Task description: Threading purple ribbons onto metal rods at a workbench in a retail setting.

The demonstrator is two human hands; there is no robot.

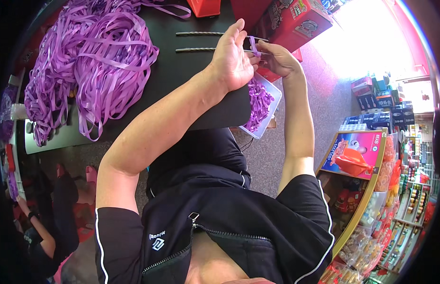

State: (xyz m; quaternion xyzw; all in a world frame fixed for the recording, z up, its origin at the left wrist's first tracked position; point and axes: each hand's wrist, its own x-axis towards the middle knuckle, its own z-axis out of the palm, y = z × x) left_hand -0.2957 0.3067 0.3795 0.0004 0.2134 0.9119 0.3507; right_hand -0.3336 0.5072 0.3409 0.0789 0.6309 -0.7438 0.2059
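Note:
My left hand (233,59) is over two twisted metal rods, its palm turned up and its fingers apart. The upper rod (196,33) and the lower rod (196,49) lie side by side, running past this hand toward the right. Around their right ends loops a narrow purple ribbon (253,45). With bent fingers, my right hand (281,59) pinches the ribbon close to the rod tips. The lower fingertips of my left hand come near those of the right; exactly what they touch is partly hidden.
Tangled purple ribbon (111,61) heaps over the left of the black table (182,90). Below my hands, beyond the table's edge, a clear plastic tub (275,97) holds short purple pieces. A red box (295,23) stands at upper right. Another person's arm (40,227) shows at lower left.

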